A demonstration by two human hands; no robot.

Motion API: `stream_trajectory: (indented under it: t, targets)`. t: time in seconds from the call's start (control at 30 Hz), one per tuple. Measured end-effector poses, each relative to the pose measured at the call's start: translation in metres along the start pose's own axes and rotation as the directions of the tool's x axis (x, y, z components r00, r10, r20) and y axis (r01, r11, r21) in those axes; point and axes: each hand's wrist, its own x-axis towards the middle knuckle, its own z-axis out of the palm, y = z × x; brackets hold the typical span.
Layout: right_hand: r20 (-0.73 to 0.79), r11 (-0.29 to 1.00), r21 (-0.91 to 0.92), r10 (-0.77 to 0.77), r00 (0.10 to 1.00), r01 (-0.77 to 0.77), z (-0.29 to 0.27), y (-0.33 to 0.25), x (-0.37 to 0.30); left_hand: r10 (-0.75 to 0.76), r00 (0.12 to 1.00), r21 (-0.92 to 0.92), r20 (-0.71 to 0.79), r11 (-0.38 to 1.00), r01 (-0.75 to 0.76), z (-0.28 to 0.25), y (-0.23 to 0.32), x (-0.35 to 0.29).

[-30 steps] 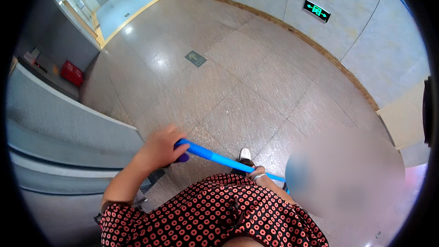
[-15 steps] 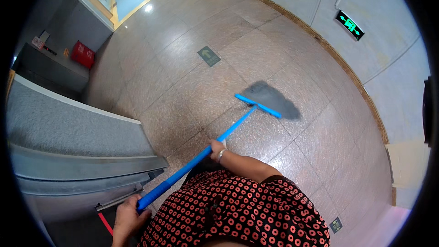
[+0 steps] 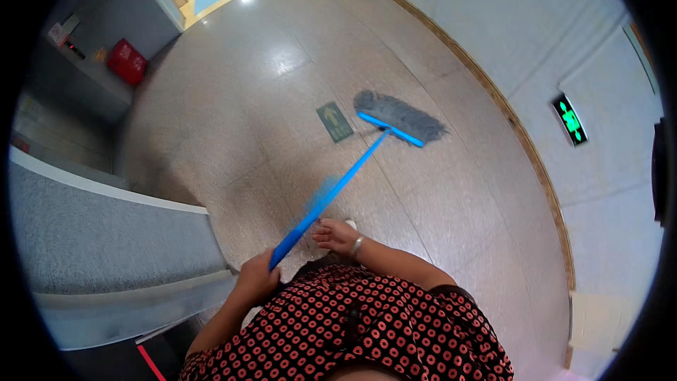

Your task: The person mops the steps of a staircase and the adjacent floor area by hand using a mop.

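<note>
A dust mop [image 3: 328, 197] with a blue pole slants from near my body up and to the right across the floor. Its grey fluffy head [image 3: 405, 114] lies on the tiles under a blue crossbar. My left hand [image 3: 257, 279] is closed around the grip near the pole's lower end. Just right of the pole, my right hand [image 3: 337, 236] has its fingers stretched out, with nothing held in them. A silver bracelet [image 3: 357, 245] circles the right wrist.
An arrow sign [image 3: 334, 122] is set in the floor left of the mop head. Along the right runs a pale wall [image 3: 486, 28] with a lit green exit sign [image 3: 569, 120]. A grey panel [image 3: 113, 229] stands close on the left; a red box [image 3: 127, 62] lies beyond it.
The mop head has moved farther away from me. My left hand has moved forward and right with the pole. My right hand has let go of the pole and opened.
</note>
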Motion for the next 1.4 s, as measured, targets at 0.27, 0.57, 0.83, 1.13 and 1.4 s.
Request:
stream_trajectory:
  t: [0.27, 0.57, 0.83, 1.13, 1.4]
  targets:
    - [-0.357, 0.991, 0.054, -0.095, 0.929, 0.122, -0.022, -0.111, 0.036, 0.125, 0.992, 0.059, -0.032, 0.991, -0.123, -0.032, 0.030, 0.177]
    - [-0.269, 0.968, 0.209, -0.080, 0.960, 0.140, -0.036, -0.261, 0.107, 0.035, 0.999, 0.059, -0.008, 0.998, -0.035, -0.081, 0.077, 0.278]
    - [-0.197, 0.951, 0.309, 0.059, 0.979, 0.005, -0.041, -0.437, 0.179, 0.037, 0.994, 0.131, -0.107, 0.991, -0.023, -0.110, 0.117, 0.402]
    - [-0.180, 0.935, 0.354, 0.041, 0.983, 0.026, -0.040, -0.611, 0.183, 0.115, 0.969, 0.234, -0.219, 0.970, -0.062, -0.197, 0.222, 0.538]
    - [-0.161, 0.927, 0.323, -0.146, 0.976, 0.192, -0.073, -0.748, 0.209, 0.190, 0.964, 0.313, -0.184, 0.941, -0.126, -0.252, 0.300, 0.677]
